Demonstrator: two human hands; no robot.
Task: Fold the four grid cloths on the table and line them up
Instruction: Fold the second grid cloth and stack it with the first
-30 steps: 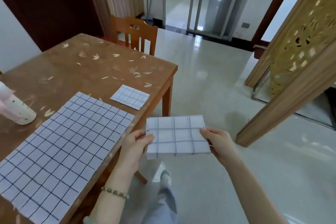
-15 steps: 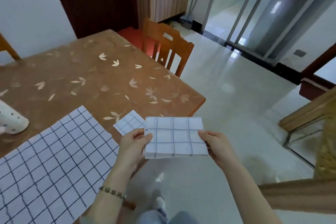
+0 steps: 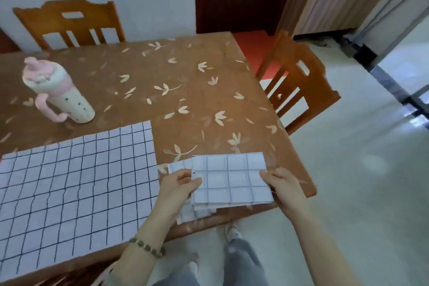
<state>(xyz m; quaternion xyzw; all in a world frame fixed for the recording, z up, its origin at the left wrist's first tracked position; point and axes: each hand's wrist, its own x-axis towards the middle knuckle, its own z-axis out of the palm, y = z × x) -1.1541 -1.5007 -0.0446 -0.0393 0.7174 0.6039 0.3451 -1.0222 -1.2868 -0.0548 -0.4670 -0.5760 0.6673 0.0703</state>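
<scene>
I hold a folded white grid cloth (image 3: 232, 179) over the table's near right corner. My left hand (image 3: 178, 187) pinches its left edge and my right hand (image 3: 282, 184) grips its right edge. Under it lies another folded grid cloth (image 3: 178, 166), mostly covered, with corners showing at the upper left and lower left. A large unfolded grid cloth (image 3: 74, 183) lies flat on the brown table (image 3: 185, 104) to the left.
A pink and white bottle (image 3: 58, 93) stands at the table's left back. One wooden chair (image 3: 69, 24) stands behind the table and another (image 3: 297, 81) at its right side. Pale tiled floor lies to the right; my legs show below the table edge.
The folded cloth in both hands has moved from over the floor to above the table corner, over the small folded cloth. The view has swung left toward the table.
</scene>
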